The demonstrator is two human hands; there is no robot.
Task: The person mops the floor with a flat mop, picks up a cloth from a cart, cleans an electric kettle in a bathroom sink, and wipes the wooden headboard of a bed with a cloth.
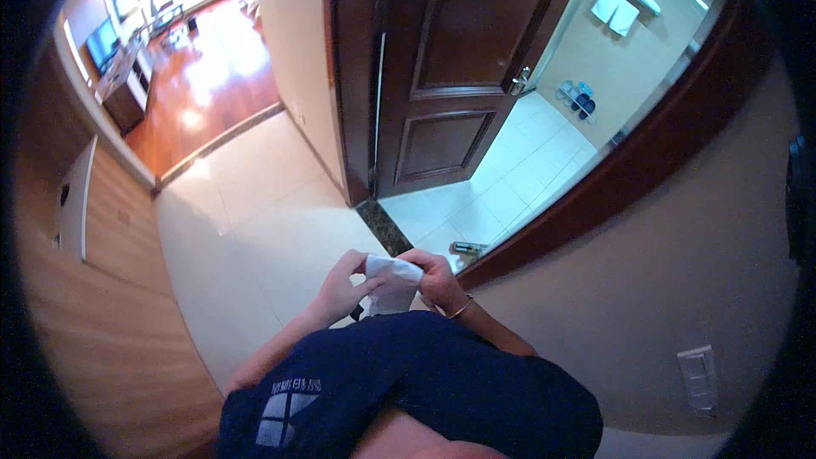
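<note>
A thin white sheet, tissue or paper, is stretched between my two hands in front of my dark blue shirt. My left hand pinches its left edge between thumb and fingers. On the other side, my right hand grips the sheet's right edge, its fingers curled; a thin bracelet is on that wrist. The lower part of the sheet hangs down towards my body, where the shirt hides its end.
A dark brown panelled door stands ajar into a tiled bathroom with slippers on a rack and towels. A dark stone threshold lies ahead. Wooden cabinetry lines the left; a wall switch panel is right.
</note>
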